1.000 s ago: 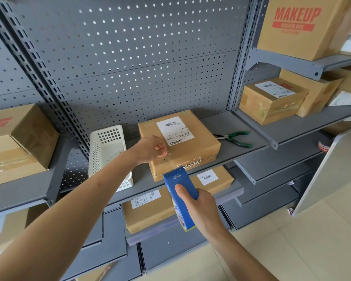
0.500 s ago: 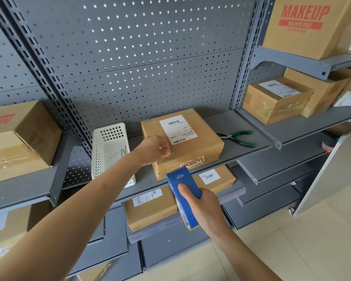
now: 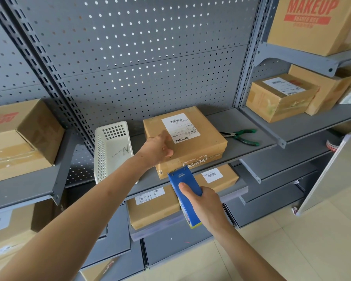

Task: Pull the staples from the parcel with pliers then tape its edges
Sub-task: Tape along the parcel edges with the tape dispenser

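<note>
A flat brown parcel (image 3: 199, 147) with a white shipping label lies on the grey shelf (image 3: 249, 147). My left hand (image 3: 157, 150) rests flat on its top near the left front corner, fingers stretched out. My right hand (image 3: 203, 201) grips a blue tape dispenser (image 3: 185, 190), whose toothed top edge sits against the parcel's front face. The green-handled pliers (image 3: 242, 136) lie on the shelf to the right of the parcel.
A white perforated basket (image 3: 114, 149) with several pulled staples stands left of the parcel. More cardboard boxes sit on the shelves at left (image 3: 18, 136), right (image 3: 280, 96) and below (image 3: 154, 207). A pegboard wall backs the shelf.
My left hand has opened from a curled fist and spread flat on the parcel's top. The tape dispenser stays against the front face.
</note>
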